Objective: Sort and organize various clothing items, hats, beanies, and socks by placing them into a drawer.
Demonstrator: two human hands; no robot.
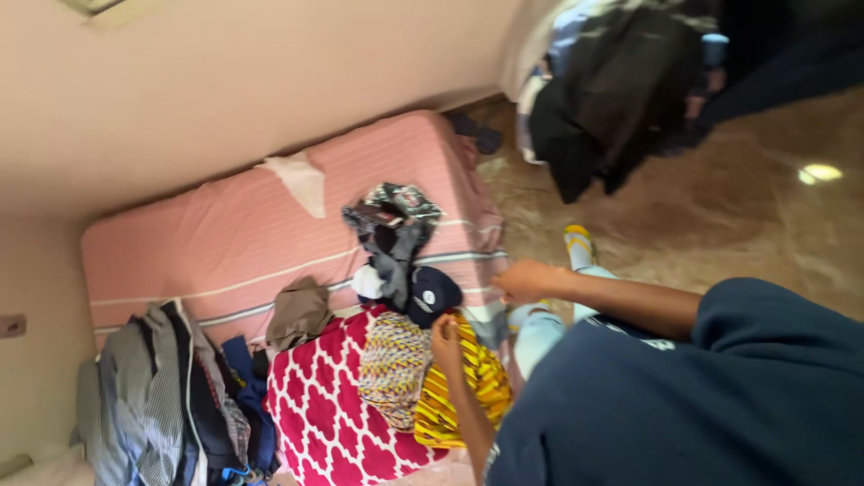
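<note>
My left hand (pixel 446 340) rests with curled fingers on a yellow striped cloth (pixel 468 396), beside a multicoloured zigzag cloth (pixel 393 364). Both cloths lie on a red and white patterned fabric (pixel 324 405). My right hand (pixel 524 282) is at the edge of the pink striped mattress (pixel 225 243), just above my light blue trouser knee (pixel 540 337). Its fingers are bent, and blur hides whether they grip the sheet. A dark cap (pixel 432 295) and a grey and black garment pile (pixel 393 225) lie just left of that hand.
A heap of grey, striped and blue clothes (pixel 171 405) sits at the lower left. A brown garment (pixel 299 313) and a white cloth (pixel 301 180) lie on the mattress. Dark clothes (pixel 612 90) hang at the upper right above a shiny brown floor (pixel 738 216).
</note>
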